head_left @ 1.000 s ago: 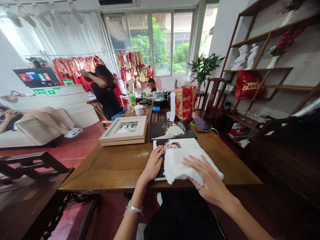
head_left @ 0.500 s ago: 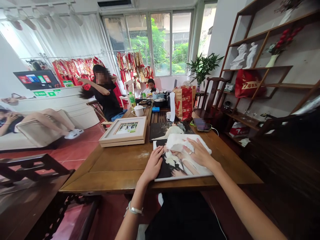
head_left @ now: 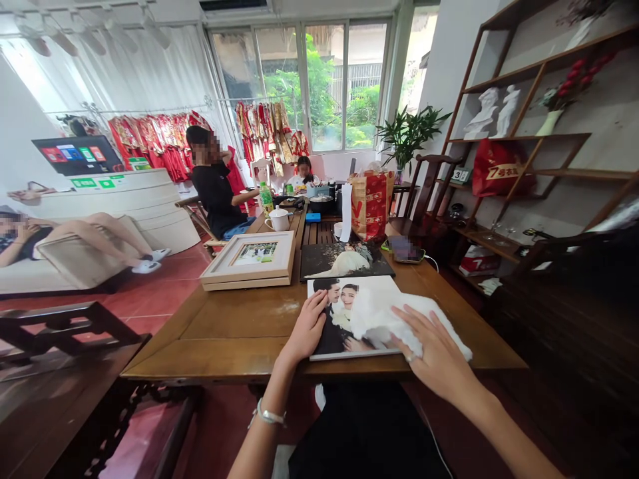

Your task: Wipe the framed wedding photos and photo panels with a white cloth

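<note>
A wedding photo panel (head_left: 339,326) with a pale edge lies flat on the wooden table in front of me. My left hand (head_left: 310,324) rests over its left edge, fingers stretched out and holding nothing. On the panel's right side, a white cloth (head_left: 382,309) is spread and bunched, partly past the panel's edge. My right hand (head_left: 432,346) presses down on the cloth and keeps it in its grasp. The cloth hides the right part of the picture. Behind the panel lies a second, darker wedding photo (head_left: 344,259).
Framed photos (head_left: 247,266) are stacked at left on the table (head_left: 224,332). Beyond stand a white lidded cup (head_left: 277,219), a green bottle (head_left: 265,198), a red paper bag (head_left: 372,206) and a phone (head_left: 407,249). A person in black (head_left: 214,186) sits at the table's left side.
My right hand has slid the white cloth right and toward me, uncovering the faces on the photo. My left hand stays put. The seated person has lowered an arm.
</note>
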The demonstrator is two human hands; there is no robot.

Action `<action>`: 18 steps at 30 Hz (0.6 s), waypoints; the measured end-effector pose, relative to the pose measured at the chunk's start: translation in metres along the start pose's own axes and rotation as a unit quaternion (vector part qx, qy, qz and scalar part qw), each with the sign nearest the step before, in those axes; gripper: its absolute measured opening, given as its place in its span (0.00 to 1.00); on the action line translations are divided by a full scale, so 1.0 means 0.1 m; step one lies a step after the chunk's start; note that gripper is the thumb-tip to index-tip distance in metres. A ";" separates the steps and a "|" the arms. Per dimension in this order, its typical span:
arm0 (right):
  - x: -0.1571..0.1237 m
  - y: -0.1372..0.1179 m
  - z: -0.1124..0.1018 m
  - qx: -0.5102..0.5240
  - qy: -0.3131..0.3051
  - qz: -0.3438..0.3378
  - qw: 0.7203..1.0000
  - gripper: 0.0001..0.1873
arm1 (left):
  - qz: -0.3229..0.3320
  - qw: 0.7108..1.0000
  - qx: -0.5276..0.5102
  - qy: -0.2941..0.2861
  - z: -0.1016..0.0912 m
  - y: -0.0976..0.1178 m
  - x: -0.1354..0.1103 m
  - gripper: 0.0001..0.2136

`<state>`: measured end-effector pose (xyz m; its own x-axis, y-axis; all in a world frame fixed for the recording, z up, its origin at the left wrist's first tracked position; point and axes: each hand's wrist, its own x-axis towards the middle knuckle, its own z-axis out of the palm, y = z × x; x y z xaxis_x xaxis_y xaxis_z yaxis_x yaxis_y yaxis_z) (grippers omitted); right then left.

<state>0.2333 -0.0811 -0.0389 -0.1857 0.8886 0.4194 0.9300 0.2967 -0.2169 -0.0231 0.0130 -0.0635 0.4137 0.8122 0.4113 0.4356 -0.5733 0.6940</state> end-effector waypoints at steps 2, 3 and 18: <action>0.24 0.12 0.09 -0.011 -0.002 0.017 1.000 0.23 | 0.002 1.000 0.002 -0.001 0.00 -0.01 0.00 0.21; 0.39 0.17 0.14 -0.016 -0.011 0.018 1.000 0.22 | 0.003 1.000 0.003 -0.001 0.00 -0.01 0.00 0.21; 0.05 -0.15 -0.01 0.019 -0.066 -0.071 0.995 0.29 | -0.001 1.000 -0.004 -0.001 0.01 -0.02 0.01 0.21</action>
<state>0.2184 -0.0815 -0.0330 -0.3562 0.8746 0.3289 0.8796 0.4326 -0.1979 -0.0230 0.0147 -0.0654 0.4143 0.8133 0.4086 0.4299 -0.5705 0.6998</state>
